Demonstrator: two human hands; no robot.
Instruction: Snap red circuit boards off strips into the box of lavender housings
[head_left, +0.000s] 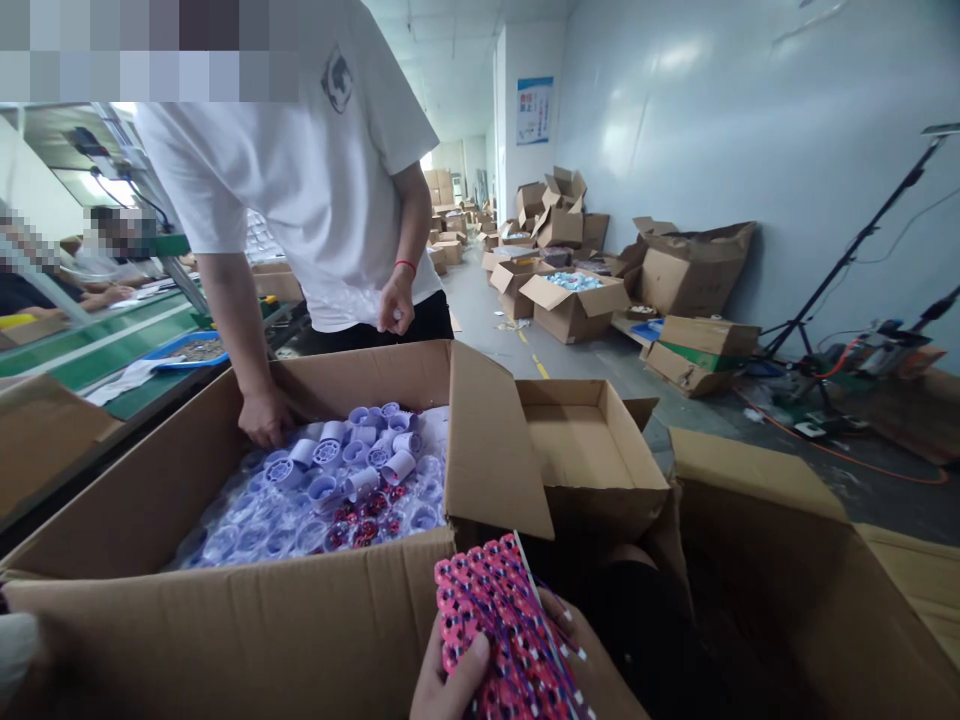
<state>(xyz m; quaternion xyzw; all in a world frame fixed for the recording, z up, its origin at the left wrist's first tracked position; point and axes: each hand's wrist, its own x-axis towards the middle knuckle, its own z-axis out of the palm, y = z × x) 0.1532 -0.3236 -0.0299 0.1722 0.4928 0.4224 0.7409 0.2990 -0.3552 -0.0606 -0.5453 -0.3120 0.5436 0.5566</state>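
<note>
**Wired pink panel held low beside open carton; extent of work only partly readable**

Item: 1 pink panel [491,610] of joined round pieces, at the bottom of the view, just beyond the near right corner of a large carton [247,630] and outside it.

Hands: the left hand [450,675] has its thumb pressed on the panel's face, the remaining fingers out of sight beneath, so it is judged clamped on the left side. The right hand [592,660] is at the right edge, behind the wires; whether its fingers are clamped or merely support the panel cannot be told.

Progress: the visible pieces stand in rows as 1 sheet. Purple wires [551,640] with white ends lie across it and overhang the right edge. On this evidence, wiring appears done over the visible part, and separation of the pieces not done. What else is left cannot be determined; the near end is out of frame.

Orientation: the long axis appears to run away from the wearer, the far end leaning left. The studded face is up, tilted toward the wearer.

Surroundings: a co-worker's hand [266,415] reaches into the carton beside lilac cups [360,455].
</note>
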